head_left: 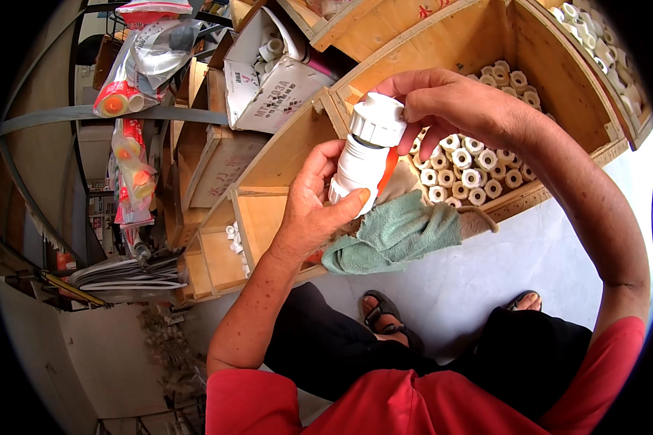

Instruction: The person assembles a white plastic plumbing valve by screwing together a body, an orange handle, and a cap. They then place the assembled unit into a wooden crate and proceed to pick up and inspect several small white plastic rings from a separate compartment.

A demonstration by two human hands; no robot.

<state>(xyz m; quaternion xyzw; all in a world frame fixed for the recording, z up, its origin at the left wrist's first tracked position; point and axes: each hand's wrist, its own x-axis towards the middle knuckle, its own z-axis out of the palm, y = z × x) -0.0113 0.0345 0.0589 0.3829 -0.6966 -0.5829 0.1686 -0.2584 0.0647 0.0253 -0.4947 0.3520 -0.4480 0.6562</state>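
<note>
In front of me I hold a white plastic pipe fitting (359, 170), slightly tilted. My left hand (313, 206) is closed around its lower body, thumb across the front. At its upper end sits a wide ribbed white nut (379, 122), with a dark ring below it. My right hand (453, 107) is closed at the nut, index finger behind the top and thumb at its right side; the other fingers are curled. Behind the fitting shows an orange piece (389, 168), mostly hidden. A green cloth (395, 235) lies under my hands over the bin's edge.
Wooden bins (428, 43) stand ahead; one holds many white threaded fittings (479, 170). A cardboard box (276, 90) with white parts is at the upper left. Bagged parts (134, 94) hang from a metal rack at left. My sandalled feet (386, 319) are on the pale floor.
</note>
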